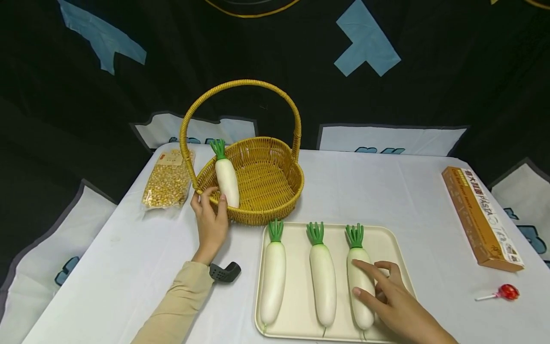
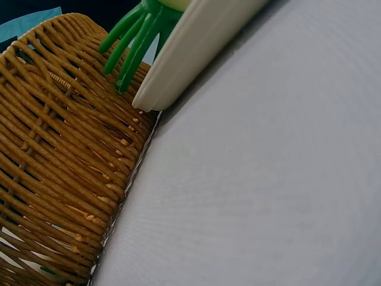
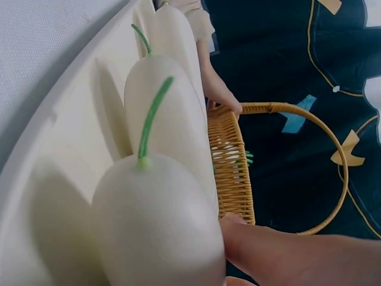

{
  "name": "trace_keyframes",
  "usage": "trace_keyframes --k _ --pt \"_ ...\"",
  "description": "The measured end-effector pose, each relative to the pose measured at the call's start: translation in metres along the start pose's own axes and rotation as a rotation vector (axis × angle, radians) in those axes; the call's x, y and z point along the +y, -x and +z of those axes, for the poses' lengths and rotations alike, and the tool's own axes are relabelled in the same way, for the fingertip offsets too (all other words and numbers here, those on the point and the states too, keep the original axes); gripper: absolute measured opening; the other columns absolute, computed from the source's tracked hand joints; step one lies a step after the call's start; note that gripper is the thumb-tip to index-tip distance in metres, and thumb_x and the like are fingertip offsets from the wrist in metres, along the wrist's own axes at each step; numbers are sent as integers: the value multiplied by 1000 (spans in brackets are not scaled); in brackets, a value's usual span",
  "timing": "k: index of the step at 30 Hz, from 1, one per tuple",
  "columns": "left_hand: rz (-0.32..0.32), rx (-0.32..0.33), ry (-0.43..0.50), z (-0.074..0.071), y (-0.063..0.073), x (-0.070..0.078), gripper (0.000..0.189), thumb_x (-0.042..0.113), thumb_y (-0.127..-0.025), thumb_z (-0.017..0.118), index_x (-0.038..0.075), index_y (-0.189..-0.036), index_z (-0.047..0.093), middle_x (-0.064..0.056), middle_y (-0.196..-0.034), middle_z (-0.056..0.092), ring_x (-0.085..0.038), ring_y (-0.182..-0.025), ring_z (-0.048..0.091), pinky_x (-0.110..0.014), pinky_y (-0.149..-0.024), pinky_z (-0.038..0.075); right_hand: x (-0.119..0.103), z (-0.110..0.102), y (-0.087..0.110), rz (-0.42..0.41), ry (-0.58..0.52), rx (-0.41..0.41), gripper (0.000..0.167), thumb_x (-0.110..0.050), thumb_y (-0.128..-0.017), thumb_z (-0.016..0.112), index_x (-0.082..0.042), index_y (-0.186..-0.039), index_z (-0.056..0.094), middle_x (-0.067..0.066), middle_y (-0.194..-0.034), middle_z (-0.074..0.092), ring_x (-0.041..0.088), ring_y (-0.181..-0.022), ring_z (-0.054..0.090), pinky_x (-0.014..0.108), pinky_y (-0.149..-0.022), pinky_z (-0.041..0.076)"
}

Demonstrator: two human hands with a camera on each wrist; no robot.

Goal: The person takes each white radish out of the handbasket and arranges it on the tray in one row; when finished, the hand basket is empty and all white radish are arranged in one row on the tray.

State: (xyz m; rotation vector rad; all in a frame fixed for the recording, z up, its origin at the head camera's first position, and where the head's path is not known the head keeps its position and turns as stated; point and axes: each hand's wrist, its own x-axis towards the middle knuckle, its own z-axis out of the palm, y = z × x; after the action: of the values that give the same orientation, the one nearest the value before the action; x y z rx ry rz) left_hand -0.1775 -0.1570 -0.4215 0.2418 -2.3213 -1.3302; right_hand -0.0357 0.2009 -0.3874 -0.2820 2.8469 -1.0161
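My left hand point(image 1: 211, 224) holds the near-left rim of a yellow wicker basket point(image 1: 268, 210) beside the foot of its arched handle. Inside the basket a white radish point(image 1: 227, 181) with green tops leans on the near rim. Three more white radishes lie side by side on a cream tray point(image 1: 296, 286): a left one point(image 1: 273, 282), a middle one point(image 1: 323, 282) and a right one point(image 1: 358, 277). Over the right radish is my right hand point(image 1: 393, 296), its index finger and thumb spread apart. In the right wrist view the thumb point(image 3: 268, 250) is against or just above that radish point(image 3: 158, 220).
A clear bag of yellow corn kernels point(image 1: 168, 181) lies left of the basket. On the right side of the white-covered table point(image 1: 129, 272) are an orange pasta box point(image 1: 481, 217) and a red lollipop point(image 1: 508, 292). A dark cloth point(image 1: 301, 38) hangs behind.
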Motion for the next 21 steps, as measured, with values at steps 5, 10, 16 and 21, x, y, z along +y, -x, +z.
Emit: trace_keyframes --k 5,10,16,21 --pt "0 0 1 0 0 -1 39 40 -94 40 17 -126 39 -21 -144 9 -43 -118 38 -54 -89 35 -3 -1 -1 40 -11 -36 49 -39 -87 57 -35 -132 39 17 -130 26 -1 -72 42 18 -59 37" --pt "1 2 1 0 0 -1 39 39 -94 40 17 -126 39 -22 -144 9 -43 -117 39 -54 -89 35 -5 0 -4 68 0 16 55 -41 -86 58 -32 -135 36 15 -126 32 -2 -73 46 19 -60 40" --pt "5 7 4 0 -1 0 39 39 -94 40 16 -126 39 -22 -143 10 -43 -119 37 -54 -91 34 -6 3 -8 56 -26 113 62 -38 -85 60 -19 -136 33 11 -114 43 1 -79 50 18 -60 42" --pt "2 -2 7 0 0 0 39 39 -94 40 17 -126 39 -22 -144 9 -43 -121 35 -54 -92 33 -4 4 -12 57 -47 106 64 -36 -84 62 -16 -137 31 14 -114 43 3 -76 51 18 -59 42"
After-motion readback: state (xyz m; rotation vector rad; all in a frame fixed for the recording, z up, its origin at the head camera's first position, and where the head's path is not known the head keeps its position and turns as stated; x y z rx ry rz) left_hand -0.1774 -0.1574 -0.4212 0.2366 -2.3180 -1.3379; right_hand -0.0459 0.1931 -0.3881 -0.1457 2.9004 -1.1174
